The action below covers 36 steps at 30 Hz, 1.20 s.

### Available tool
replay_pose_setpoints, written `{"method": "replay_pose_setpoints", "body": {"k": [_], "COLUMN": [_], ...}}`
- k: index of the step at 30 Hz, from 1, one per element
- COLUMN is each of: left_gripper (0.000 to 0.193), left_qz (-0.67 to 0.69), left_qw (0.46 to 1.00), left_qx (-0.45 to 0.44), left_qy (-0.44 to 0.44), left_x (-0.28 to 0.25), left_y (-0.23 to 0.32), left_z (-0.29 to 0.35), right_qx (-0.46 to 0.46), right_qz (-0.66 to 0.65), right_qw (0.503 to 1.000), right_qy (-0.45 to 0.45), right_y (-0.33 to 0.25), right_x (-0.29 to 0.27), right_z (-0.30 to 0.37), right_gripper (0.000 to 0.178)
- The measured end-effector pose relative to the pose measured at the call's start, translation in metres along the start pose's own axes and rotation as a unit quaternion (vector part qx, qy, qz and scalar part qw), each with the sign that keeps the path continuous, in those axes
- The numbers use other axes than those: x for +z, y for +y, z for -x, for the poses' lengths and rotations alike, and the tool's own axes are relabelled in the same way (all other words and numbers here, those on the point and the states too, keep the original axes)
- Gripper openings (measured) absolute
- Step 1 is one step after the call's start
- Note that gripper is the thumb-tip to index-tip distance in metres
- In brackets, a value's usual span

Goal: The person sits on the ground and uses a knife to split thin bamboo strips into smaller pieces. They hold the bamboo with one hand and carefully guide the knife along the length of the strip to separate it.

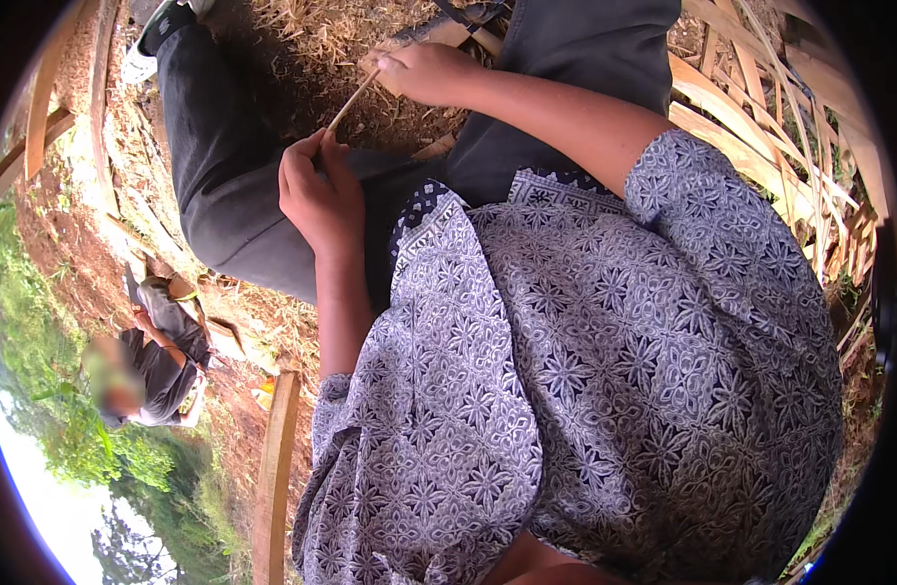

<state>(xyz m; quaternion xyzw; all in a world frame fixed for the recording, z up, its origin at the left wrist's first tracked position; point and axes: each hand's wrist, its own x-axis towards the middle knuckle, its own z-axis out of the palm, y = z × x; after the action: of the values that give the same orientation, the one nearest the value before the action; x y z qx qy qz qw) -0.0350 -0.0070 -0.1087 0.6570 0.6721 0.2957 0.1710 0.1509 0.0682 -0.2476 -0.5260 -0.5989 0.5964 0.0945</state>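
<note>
Close to the camera, a blue flowered shirt [604, 390] fills most of the view, and two bare arms reach out from it over dark trousers [234, 195].

The left hand [317, 190] is curled almost shut. Its fingers and thumb pinch the near end of a thin strip [351, 102] of pale bamboo. The strip runs up and to the right from this hand, straight to the other one. The right hand [424, 73] is a bit farther off and is closed too, gripping the far end of the strip. It seems to hold something more, maybe a blade, but I cannot tell. So the strip is held tight between both hands, above the lap.

How far along is the work? I think it is somewhere in the middle. Right of the right hand lies a big heap of flat slats [760, 107], and they look rough and wide. Only this one thin strip is in hand. I see no neat pile of done strips, so much seems left to do.

Past the hands, dry straw [312, 39] covers the dirt. Far off to the left of the left hand, another person [156, 361] in grey sits low by the grass.
</note>
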Motion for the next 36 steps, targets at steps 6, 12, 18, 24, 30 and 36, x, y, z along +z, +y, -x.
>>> {"method": "replay_pose_setpoints", "body": {"k": [6,12,18,24,30,36], "left_gripper": [0.007,0.007,0.006,0.008,0.007,0.007], "left_qz": [-0.008,0.000,0.004,-0.002,-0.001,0.019], "left_qw": [1.000,1.000,1.000,1.000,1.000,0.999], "left_qx": [0.007,-0.006,-0.006,0.013,0.004,0.018], "left_qy": [0.004,0.017,0.016,-0.001,0.005,0.022], "left_x": [-0.005,-0.004,-0.001,-0.002,-0.006,0.002], "left_y": [0.003,0.007,0.005,0.009,0.002,0.008], "left_z": [0.004,0.003,0.006,0.001,0.003,0.008], "right_qx": [-0.033,-0.155,-0.072,0.045,-0.079,-0.148], "right_qz": [0.042,-0.018,0.059,0.115,0.144,0.144], "right_qw": [0.997,0.988,0.995,0.992,0.984,0.958], "right_qy": [0.063,0.004,0.042,0.003,0.071,0.201], "right_y": [-0.035,-0.096,-0.077,-0.001,-0.044,-0.029], "right_x": [-0.018,0.002,0.002,-0.025,-0.009,-0.048], "right_z": [0.029,0.072,0.051,-0.004,0.038,0.026], "right_gripper": [0.051,0.049,0.054,0.048,0.041,0.028]}}
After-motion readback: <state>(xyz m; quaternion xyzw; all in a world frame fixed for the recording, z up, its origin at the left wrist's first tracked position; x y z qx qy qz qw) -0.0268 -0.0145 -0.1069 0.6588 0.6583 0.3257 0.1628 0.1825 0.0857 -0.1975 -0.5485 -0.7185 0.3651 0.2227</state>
